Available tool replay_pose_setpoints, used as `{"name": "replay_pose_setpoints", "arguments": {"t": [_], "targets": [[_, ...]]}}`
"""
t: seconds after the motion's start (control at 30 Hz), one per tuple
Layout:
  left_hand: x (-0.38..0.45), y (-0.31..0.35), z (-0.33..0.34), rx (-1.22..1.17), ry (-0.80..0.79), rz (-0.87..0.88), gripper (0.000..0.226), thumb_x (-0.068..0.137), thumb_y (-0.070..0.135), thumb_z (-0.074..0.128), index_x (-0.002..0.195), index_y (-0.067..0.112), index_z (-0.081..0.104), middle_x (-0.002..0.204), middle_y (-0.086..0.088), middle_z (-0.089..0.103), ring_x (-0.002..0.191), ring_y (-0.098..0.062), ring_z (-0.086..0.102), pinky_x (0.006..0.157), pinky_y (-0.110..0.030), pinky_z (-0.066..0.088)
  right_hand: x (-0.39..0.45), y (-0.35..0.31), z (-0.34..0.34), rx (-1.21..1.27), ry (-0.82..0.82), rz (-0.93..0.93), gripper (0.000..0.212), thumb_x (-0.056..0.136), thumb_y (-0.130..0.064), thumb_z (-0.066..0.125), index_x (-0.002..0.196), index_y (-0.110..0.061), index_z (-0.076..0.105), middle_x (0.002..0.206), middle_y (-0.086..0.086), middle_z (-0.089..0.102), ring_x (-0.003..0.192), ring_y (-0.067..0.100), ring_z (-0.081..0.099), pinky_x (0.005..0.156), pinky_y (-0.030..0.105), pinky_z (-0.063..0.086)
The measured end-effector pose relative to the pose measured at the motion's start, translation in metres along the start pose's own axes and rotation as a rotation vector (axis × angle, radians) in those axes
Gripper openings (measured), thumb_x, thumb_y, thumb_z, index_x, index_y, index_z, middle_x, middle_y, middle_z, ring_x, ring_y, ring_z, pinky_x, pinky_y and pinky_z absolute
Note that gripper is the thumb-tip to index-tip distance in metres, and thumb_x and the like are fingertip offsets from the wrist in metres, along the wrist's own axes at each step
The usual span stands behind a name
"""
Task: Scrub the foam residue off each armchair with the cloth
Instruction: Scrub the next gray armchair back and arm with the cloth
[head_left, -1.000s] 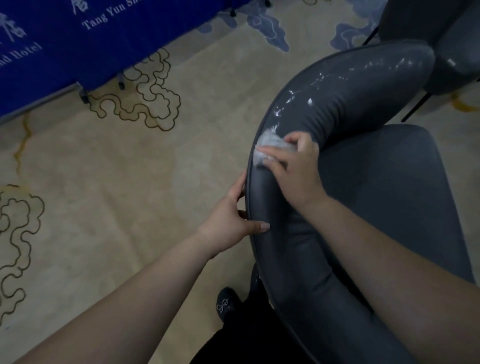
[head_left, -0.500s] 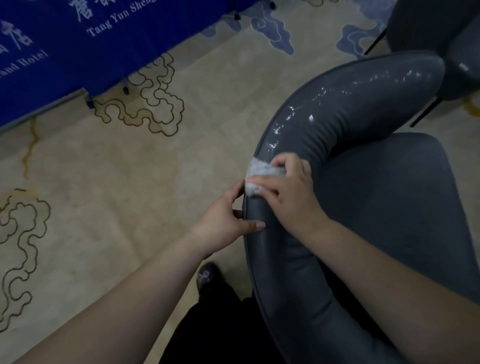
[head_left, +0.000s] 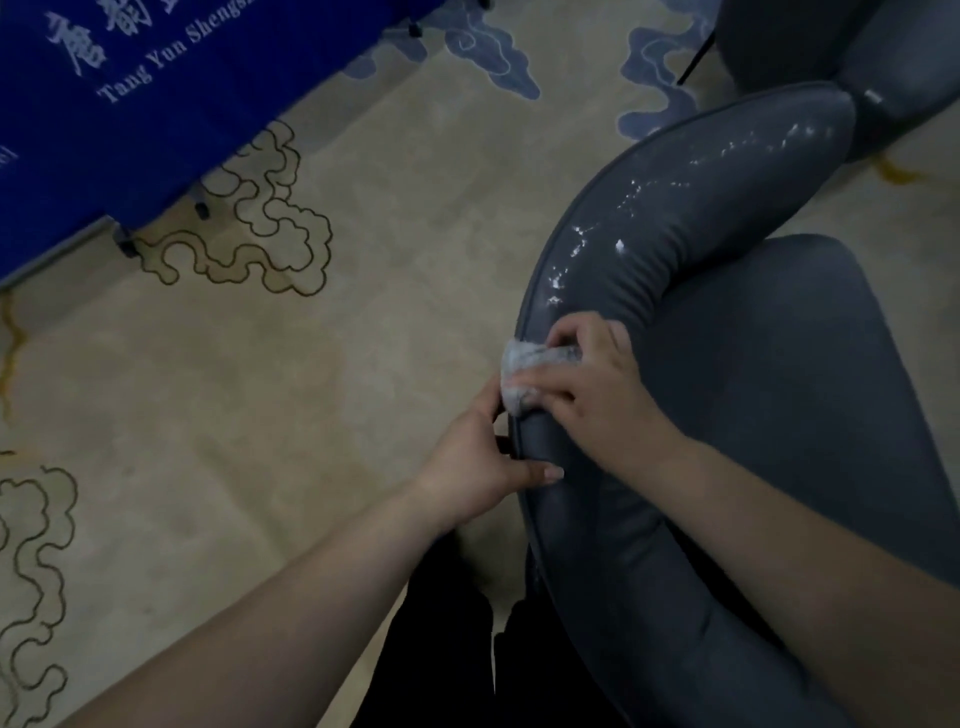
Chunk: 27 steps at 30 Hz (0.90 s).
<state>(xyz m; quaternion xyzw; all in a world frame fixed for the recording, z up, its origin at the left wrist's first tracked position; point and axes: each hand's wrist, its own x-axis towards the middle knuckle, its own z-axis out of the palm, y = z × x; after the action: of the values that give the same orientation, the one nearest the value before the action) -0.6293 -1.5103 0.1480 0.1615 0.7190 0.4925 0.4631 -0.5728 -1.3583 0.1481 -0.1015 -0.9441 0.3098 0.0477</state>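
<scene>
Blue banner reads "Tang Yun"; right hand grips cloth.

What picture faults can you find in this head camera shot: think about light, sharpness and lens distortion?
Head view: dim, flat light leaves the grey armchair dark; white foam residue glints along its backrest; the cloth under the right hand looks soft and smeared; the left hand on the chair edge is slightly blurred; the wide lens bends the blue banner at the frame's edge.

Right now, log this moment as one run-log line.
right hand: presses cloth on armchair backrest | left hand: grips backrest edge | foam residue: remains farther along | stage: scrubbing
</scene>
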Motion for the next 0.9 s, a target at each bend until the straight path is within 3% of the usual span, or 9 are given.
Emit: {"name": "replay_pose_setpoints", "arguments": {"t": [0.1,0.17,0.23,0.33,0.4,0.5,0.57,0.77,0.9], "targets": [[0.004,0.003,-0.004,-0.063,-0.039,0.011,0.101,0.065,0.003,0.086,0.131,0.053,0.027,0.123,0.024,0.05,0.109,-0.01,0.06,0.071,-0.016,0.052,0.043,0.007,-0.005,-0.039,0.116,0.137,0.021,0.081,-0.019,0.071,0.098,-0.03,0.076,0.114,0.01,0.049,0.108,0.032,0.04,0.098,0.04,0.035],[0.008,0.006,-0.007,-0.062,-0.074,0.005,0.11,0.066,0.005,0.086,0.137,0.052,0.016,0.125,0.027,0.045,0.106,-0.002,0.06,0.071,-0.014,0.051,0.05,0.007,-0.002,0.001,0.182,0.226,0.02,0.083,-0.022,0.069,0.099,-0.032,0.075,0.115,0.007,0.046,0.111,0.029,0.037,0.102,0.032,0.03],[0.014,0.008,-0.011,-0.055,-0.107,0.033,0.108,0.066,0.004,0.085,0.136,0.052,0.018,0.123,0.031,0.045,0.102,0.006,0.06,0.071,-0.013,0.051,0.031,0.005,0.006,0.025,0.26,0.267,0.022,0.083,-0.02,0.07,0.1,-0.033,0.074,0.112,0.005,0.045,0.107,0.027,0.037,0.098,0.023,0.027],[0.026,0.015,-0.02,-0.031,-0.124,0.06,0.103,0.066,0.002,0.084,0.122,0.061,0.021,0.116,0.036,0.047,0.107,0.001,0.059,0.071,-0.012,0.05,0.003,-0.002,0.013,0.087,0.304,0.287,0.029,0.08,-0.017,0.072,0.1,-0.037,0.073,0.109,-0.003,0.039,0.104,0.018,0.034,0.094,0.013,0.026],[0.033,0.019,-0.024,-0.032,-0.133,0.081,0.101,0.066,-0.001,0.084,0.122,0.059,0.024,0.116,0.036,0.046,0.112,-0.002,0.056,0.071,-0.012,0.05,0.019,0.006,0.009,0.067,0.283,0.276,0.027,0.081,-0.019,0.071,0.1,-0.039,0.073,0.109,-0.005,0.038,0.105,0.015,0.031,0.096,0.021,0.029],[0.043,0.027,-0.029,-0.029,-0.183,0.082,0.106,0.066,0.0,0.084,0.131,0.052,0.017,0.12,0.033,0.041,0.116,-0.014,0.055,0.067,-0.01,0.05,0.072,0.017,-0.002,-0.018,0.318,0.349,0.019,0.083,-0.025,0.07,0.099,-0.035,0.075,0.113,0.002,0.044,0.107,0.024,0.036,0.098,0.036,0.035],[0.047,0.03,-0.031,-0.014,-0.204,0.072,0.108,0.067,0.001,0.084,0.133,0.05,0.013,0.12,0.032,0.04,0.117,-0.017,0.054,0.066,-0.009,0.049,0.084,0.019,-0.003,-0.03,0.34,0.392,0.018,0.084,-0.026,0.07,0.099,-0.034,0.075,0.115,0.004,0.045,0.108,0.026,0.037,0.1,0.038,0.035],[0.055,0.036,-0.038,0.005,-0.25,0.073,0.091,0.07,-0.005,0.079,0.114,0.057,0.029,0.114,0.032,0.046,0.092,0.005,0.061,0.065,-0.01,0.049,0.016,0.002,0.02,0.094,0.39,0.381,0.035,0.08,-0.018,0.072,0.1,-0.046,0.069,0.108,-0.01,0.035,0.102,0.009,0.03,0.093,0.006,0.025],[0.059,0.041,-0.038,0.019,-0.26,0.055,0.104,0.071,-0.008,0.078,0.145,0.036,0.021,0.124,0.019,0.047,0.102,-0.006,0.061,0.065,-0.012,0.05,0.063,0.03,0.004,0.002,0.397,0.37,0.024,0.082,-0.023,0.07,0.099,-0.041,0.073,0.108,-0.008,0.035,0.104,0.016,0.031,0.098,0.03,0.033]]}}
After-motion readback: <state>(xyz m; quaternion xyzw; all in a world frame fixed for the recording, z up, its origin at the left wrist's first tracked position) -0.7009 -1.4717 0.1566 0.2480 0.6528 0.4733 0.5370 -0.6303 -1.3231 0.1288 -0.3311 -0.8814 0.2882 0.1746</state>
